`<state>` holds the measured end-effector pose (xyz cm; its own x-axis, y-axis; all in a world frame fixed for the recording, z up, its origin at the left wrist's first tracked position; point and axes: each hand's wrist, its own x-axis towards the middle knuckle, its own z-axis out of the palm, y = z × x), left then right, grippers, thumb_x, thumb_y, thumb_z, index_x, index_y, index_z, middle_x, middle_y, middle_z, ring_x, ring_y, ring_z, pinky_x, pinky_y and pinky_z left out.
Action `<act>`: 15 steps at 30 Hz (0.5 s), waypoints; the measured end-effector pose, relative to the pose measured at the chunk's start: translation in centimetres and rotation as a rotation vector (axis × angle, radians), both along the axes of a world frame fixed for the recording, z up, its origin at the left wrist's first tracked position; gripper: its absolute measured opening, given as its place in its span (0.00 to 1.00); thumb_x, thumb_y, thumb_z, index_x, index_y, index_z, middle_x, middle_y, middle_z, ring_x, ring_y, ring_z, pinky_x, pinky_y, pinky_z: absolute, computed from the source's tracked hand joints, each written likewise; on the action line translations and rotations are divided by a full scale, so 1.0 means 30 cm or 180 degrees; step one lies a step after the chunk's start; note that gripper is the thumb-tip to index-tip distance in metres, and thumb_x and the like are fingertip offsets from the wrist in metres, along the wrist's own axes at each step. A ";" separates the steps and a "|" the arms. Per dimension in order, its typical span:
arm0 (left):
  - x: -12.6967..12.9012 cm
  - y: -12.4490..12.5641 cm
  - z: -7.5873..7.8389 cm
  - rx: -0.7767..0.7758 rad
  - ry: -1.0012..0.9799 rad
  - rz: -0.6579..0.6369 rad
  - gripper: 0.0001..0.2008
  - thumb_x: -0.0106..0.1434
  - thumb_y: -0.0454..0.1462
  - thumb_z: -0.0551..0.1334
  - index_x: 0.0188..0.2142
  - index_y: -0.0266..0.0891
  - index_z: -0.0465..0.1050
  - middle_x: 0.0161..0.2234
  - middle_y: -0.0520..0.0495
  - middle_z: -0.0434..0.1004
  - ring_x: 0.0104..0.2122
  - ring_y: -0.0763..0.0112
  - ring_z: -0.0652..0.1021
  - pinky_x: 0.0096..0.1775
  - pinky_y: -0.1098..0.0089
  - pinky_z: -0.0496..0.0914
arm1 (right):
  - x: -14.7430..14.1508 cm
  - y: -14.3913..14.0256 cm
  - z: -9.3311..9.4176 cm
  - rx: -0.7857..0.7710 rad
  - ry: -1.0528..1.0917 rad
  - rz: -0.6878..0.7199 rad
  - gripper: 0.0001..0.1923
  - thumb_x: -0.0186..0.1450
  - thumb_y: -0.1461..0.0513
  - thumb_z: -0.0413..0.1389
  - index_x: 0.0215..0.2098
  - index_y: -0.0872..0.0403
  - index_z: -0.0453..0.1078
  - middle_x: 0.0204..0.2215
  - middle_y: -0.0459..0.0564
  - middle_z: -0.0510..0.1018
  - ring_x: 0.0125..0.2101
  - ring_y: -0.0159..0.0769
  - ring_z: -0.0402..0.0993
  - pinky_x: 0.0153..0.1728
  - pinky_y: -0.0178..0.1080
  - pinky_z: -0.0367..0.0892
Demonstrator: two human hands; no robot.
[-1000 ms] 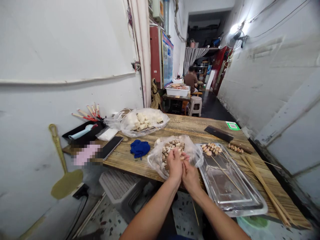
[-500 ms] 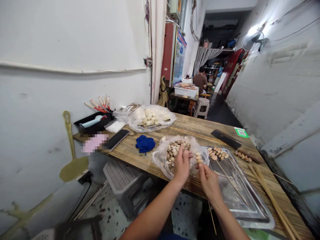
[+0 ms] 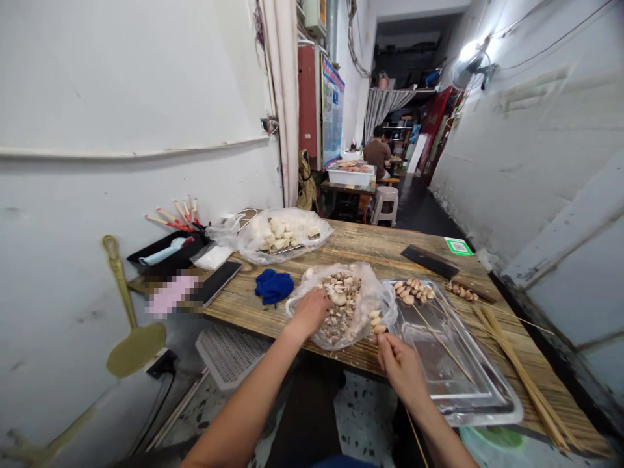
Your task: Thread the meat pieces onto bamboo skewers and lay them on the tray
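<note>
My right hand (image 3: 400, 361) grips a thin bamboo skewer (image 3: 416, 437), whose lower end slants down past the table edge. Several garlic cloves (image 3: 376, 321) are threaded at its top. To the left, my left hand (image 3: 312, 311) reaches into an open clear plastic bag (image 3: 373, 283) of loose garlic cloves (image 3: 341, 296). Its fingers are bent together at the pile, and whatever lies between the tips is hidden. Beside the bag, a metal tray (image 3: 424, 364) carries finished-looking garlic skewers (image 3: 413, 291) along its far edge.
Loose bamboo skewers (image 3: 521, 377) lie right of the tray. A dark knife (image 3: 429, 260) rests behind it. A blue cloth (image 3: 273, 286), a phone (image 3: 217, 284) and a bag of pale pieces (image 3: 285, 235) occupy the left side. A grey stool (image 3: 229, 356) stands below. Farther back sits a person (image 3: 377, 155).
My left hand has moved left and down within the bag, uncovering more of the cloves. My right hand still holds the garlic skewer, slightly lower. The whole view has shifted a little.
</note>
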<state>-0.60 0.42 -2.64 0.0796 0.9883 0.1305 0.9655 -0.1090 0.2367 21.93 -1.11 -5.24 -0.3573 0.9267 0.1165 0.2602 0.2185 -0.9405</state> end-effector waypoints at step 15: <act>0.018 -0.020 -0.020 0.0538 -0.1542 0.0417 0.10 0.59 0.36 0.49 0.31 0.39 0.68 0.20 0.52 0.70 0.23 0.72 0.71 0.30 0.72 0.63 | -0.100 0.036 -0.029 -0.0178 0.0431 -0.0082 0.18 0.60 0.53 0.46 0.31 0.58 0.69 0.11 0.40 0.61 0.13 0.27 0.56 0.15 0.29 0.51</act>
